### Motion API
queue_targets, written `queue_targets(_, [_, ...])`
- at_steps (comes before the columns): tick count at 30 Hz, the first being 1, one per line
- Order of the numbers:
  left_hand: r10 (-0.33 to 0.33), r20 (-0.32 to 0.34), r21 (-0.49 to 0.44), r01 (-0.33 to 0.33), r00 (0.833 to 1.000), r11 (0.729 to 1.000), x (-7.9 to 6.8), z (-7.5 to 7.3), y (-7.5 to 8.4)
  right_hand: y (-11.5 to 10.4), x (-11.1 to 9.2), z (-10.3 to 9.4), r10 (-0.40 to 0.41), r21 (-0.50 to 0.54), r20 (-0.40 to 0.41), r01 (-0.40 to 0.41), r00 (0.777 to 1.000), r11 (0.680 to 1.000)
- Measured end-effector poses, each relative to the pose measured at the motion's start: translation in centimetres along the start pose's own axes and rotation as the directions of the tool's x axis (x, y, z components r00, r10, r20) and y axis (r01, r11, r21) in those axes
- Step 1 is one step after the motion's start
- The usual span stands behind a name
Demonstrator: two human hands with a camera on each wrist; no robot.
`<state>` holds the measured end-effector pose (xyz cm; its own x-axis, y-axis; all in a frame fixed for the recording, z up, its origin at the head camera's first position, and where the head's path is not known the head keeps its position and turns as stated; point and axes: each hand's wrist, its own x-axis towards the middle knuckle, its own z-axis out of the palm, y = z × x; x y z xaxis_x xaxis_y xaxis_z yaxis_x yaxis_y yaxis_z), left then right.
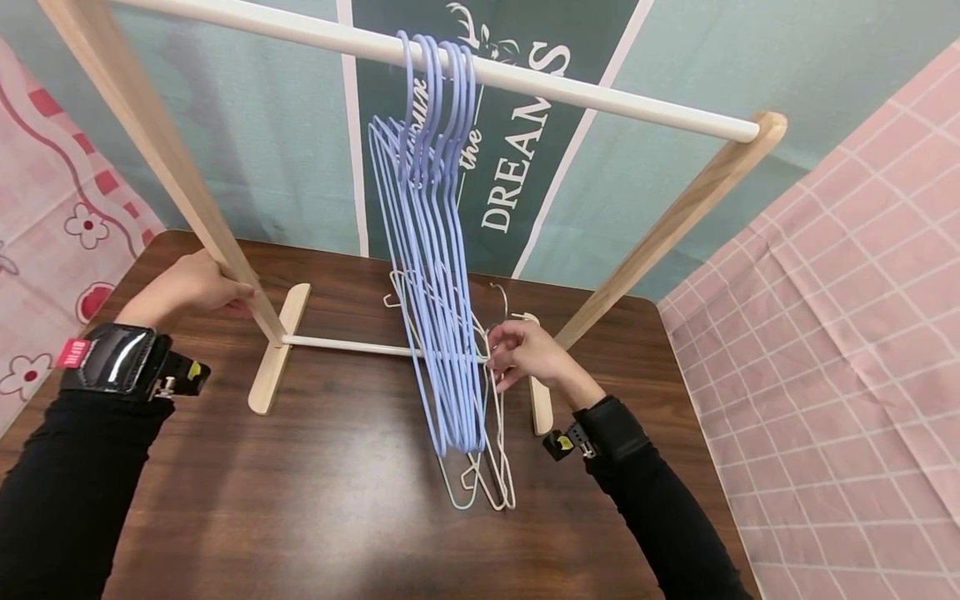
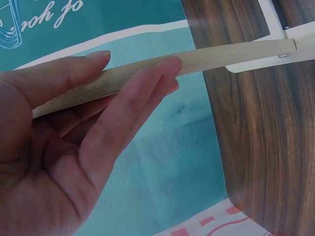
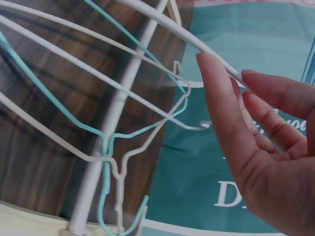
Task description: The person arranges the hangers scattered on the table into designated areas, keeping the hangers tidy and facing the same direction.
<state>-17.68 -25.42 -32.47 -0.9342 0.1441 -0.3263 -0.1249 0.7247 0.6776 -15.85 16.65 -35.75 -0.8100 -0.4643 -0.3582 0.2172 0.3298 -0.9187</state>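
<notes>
My left hand (image 1: 206,287) grips the left wooden post (image 1: 161,137) of a clothes rack low down. In the left wrist view, thumb and fingers (image 2: 130,93) lie on either side of that post. Several blue hangers (image 1: 442,292) hang together from the white top rail (image 1: 600,96). At their right edge, my right hand (image 1: 528,354) pinches a pale hanger (image 3: 184,34) between thumb and fingertips. White hangers (image 1: 504,467) and a mint-green hanger (image 1: 459,502) lie below on the table, partly hidden by the blue ones.
The brown wooden table (image 1: 330,500) carries the rack's wooden feet (image 1: 272,379), joined by a low white crossbar (image 1: 352,346). The right wooden post (image 1: 660,237) rises beside my right hand. A teal printed cloth (image 1: 255,125) hangs behind, with pink cloths (image 1: 832,317) at both sides.
</notes>
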Motion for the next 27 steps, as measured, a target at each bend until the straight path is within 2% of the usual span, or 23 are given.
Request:
queue_targets(6, [0.003, -0.005, -0.036, -0.003, 1.000, 0.999, 0.0, 0.1, -0.1, -1.8, -0.8, -0.1, 0.020, -0.019, 0.001, -0.020, 1.000, 1.000])
queue_targets(17, [0.010, 0.011, -0.011, -0.010, 1.000, 1.000, -0.2, -0.1, 0.0, -6.1, -3.0, -0.7, 0.024, -0.068, 0.019, -0.022, 1.000, 0.997])
queue_targets(27, [0.016, 0.019, 0.009, -0.016, 1.000, 1.000, -0.3, -0.1, 0.0, -10.7, -4.5, -1.2, -0.047, -0.075, 0.015, 0.048, 0.999, 0.996])
